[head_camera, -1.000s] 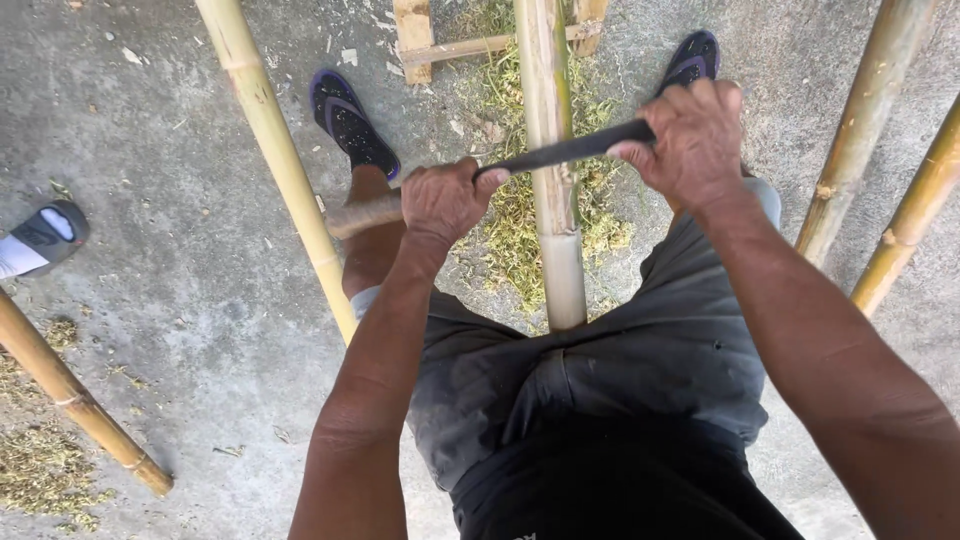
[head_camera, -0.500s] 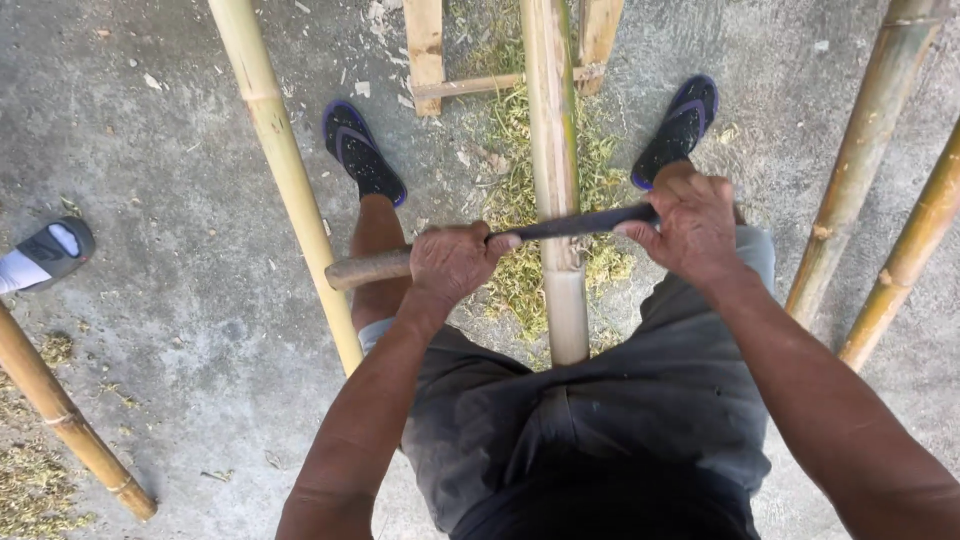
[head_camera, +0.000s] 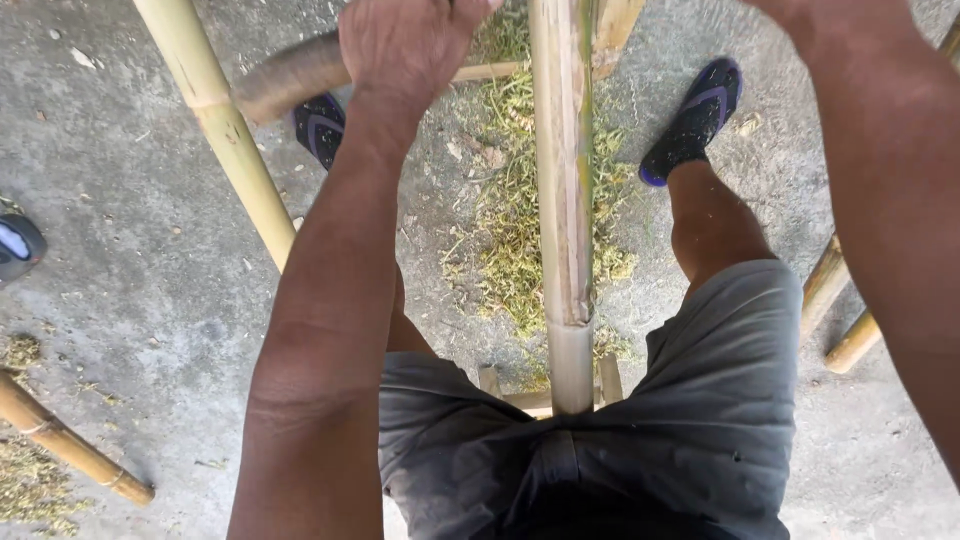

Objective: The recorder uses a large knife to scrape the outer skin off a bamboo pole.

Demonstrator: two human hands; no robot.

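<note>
Both hands have slid far up the bamboo pole (head_camera: 562, 180). Left hand (head_camera: 405, 45) fingers are clenched on the wooden handle (head_camera: 290, 75); right hand fingers are hidden, so I cannot tell. More pole looks scraped now.

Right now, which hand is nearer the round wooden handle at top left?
Left. The left hand grips the wooden handle at its inner end; the right hand is out of frame, only its forearm showing beyond the bamboo pole.

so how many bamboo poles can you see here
5, perhaps more out of frame: one between the person's legs, under the left hand; one slanting upper left; one lower left; two at the right edge.
</note>
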